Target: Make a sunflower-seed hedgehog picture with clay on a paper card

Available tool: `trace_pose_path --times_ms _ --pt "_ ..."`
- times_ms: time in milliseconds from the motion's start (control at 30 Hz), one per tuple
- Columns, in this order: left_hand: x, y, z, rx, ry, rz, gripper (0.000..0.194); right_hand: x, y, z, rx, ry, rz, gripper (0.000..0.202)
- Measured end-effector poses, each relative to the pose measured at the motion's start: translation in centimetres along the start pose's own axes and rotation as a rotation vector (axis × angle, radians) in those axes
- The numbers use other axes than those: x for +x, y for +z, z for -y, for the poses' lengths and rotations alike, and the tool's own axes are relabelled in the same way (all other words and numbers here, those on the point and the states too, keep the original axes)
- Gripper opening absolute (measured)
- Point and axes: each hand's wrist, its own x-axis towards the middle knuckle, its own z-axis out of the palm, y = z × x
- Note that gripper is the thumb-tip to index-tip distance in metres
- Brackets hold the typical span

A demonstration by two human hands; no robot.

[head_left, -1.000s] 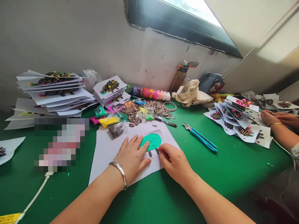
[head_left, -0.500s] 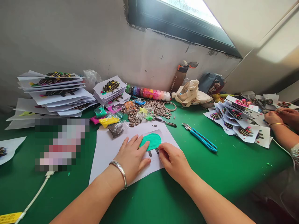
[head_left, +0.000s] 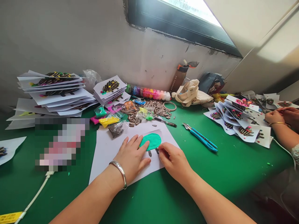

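Note:
A flat green oval of modelling clay (head_left: 151, 141) lies on a small white card on top of a larger white sheet (head_left: 102, 165). My left hand (head_left: 133, 155) rests flat with its fingers apart, the index fingertip touching the oval's left edge. At the lower right of the oval, my right hand (head_left: 171, 157) has thumb and forefinger pinched together beside a dark leg-like piece (head_left: 157, 151). Whatever the pinch holds is hidden. Another dark leg-like piece (head_left: 149, 153) shows below the oval, between my hands.
Sunflower seeds (head_left: 156, 107) and bagged clay (head_left: 109, 119) lie behind the sheet. A blue utility knife (head_left: 203, 140) and a black pen (head_left: 165, 122) lie nearby. Stacked seed-picture cards (head_left: 60, 93) stand left, more cards (head_left: 233, 118) right, beside another person's hands (head_left: 275, 118).
My hands and the clay stay nearly where they were. At the far right, the other person's hands have shifted slightly.

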Motion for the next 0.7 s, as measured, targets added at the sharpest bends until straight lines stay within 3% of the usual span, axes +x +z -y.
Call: trace_pose_path --times_ms 300,567,700 --pt "-0.01 -0.20 -0.08 -0.031 -0.004 -0.001 0.049 -0.15 -0.04 -0.02 0.012 -0.017 0.007 0.014" --pt "0.22 -1.00 -0.34 0.005 -0.011 0.076 0.051 -0.10 -0.18 0.16 0.008 0.009 0.012 0.013" --pt "0.08 -0.62 -0.25 -0.008 -0.006 0.032 0.050 -0.08 -0.24 0.09 0.034 0.011 0.004 0.013"
